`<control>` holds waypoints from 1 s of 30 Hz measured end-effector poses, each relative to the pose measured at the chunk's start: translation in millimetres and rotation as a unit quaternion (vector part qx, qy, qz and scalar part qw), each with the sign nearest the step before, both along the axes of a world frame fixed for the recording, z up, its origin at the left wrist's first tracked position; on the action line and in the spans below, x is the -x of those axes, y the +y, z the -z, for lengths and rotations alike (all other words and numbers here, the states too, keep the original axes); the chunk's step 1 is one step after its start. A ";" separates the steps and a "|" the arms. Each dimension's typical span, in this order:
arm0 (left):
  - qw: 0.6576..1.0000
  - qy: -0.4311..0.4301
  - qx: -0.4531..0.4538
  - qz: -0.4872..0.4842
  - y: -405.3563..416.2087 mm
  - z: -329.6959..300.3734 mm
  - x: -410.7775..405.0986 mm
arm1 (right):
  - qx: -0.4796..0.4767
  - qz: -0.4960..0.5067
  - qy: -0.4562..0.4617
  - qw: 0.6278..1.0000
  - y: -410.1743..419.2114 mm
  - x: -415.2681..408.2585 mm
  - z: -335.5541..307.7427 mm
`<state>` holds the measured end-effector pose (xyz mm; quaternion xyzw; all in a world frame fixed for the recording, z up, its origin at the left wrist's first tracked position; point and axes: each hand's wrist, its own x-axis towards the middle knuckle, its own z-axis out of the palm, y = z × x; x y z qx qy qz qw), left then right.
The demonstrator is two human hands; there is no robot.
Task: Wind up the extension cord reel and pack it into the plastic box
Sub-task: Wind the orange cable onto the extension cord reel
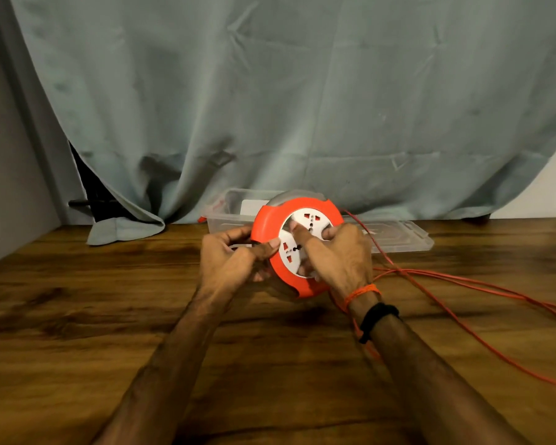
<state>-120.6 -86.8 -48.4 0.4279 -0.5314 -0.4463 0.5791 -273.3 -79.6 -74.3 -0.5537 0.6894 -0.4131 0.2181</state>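
An orange extension cord reel [270, 220] with a white socket face is held tilted just above the wooden table [109, 316]. My left hand [231, 255] grips its left rim, thumb on the orange edge. My right hand [337, 252] lies over the white face, its fingers pressed on the centre part. The orange cord [463, 284] leaves the reel's right side and trails in loose loops over the table toward the right edge. Behind the reel sits the clear plastic box [235, 203], with its lid [405, 236] flat on the table to the right.
A grey-green curtain [270, 91] hangs behind the table and drapes onto its back left corner. A wall stands at the far left. Orange thread and a black band circle my right wrist [373, 306].
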 end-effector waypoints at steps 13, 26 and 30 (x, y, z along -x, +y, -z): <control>0.999 0.041 -0.024 -0.011 -4.3 0.0 -7.3 | 0.176 0.029 0.252 0.951 19.3 7.4 -51.4; 0.998 0.044 -0.034 -0.006 -4.2 -0.2 -8.9 | 0.155 -0.085 0.461 0.870 26.1 10.6 -55.2; 0.998 0.043 -0.036 -0.001 -3.1 -0.8 -8.6 | 0.153 -0.092 0.476 0.861 22.1 10.8 -49.6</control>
